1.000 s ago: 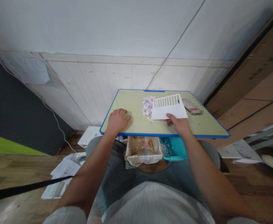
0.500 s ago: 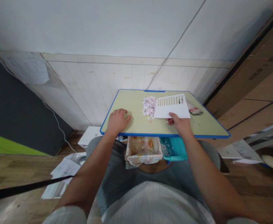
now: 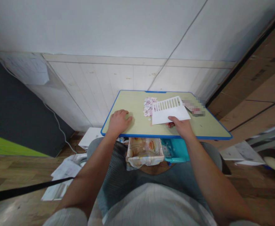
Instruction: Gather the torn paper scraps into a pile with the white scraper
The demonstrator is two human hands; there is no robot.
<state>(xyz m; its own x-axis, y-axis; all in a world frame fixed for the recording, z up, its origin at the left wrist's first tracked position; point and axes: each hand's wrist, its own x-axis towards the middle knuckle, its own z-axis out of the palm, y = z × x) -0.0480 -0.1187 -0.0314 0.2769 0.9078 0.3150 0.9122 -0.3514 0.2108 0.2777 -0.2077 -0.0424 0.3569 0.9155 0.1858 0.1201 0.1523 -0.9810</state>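
Observation:
My right hand (image 3: 178, 124) pinches the near edge of a white sheet (image 3: 167, 115), thumb on top and fingers below. A row of long slots is cut along the sheet's far side. Just beyond its left corner lies a pile of small pale pink and white paper scraps (image 3: 148, 106), partly covered by the sheet. My left hand (image 3: 119, 121) rests on the left part of the table (image 3: 137, 125), fingers apart, holding nothing. The table has a pale yellow-green top with a blue rim.
A blurred-out flat item (image 3: 196, 108) lies at the table's right. Below the front edge are a lined basket (image 3: 144, 161) and a turquoise bin (image 3: 178, 159). A wall (image 3: 104, 84) stands behind, cardboard boxes (image 3: 252, 84) at right, and a white box (image 3: 89, 136) at lower left.
My right hand has lowered and tilted the slotted sheet, and its left side has come nearer to me and to the left. My left hand has stayed in place.

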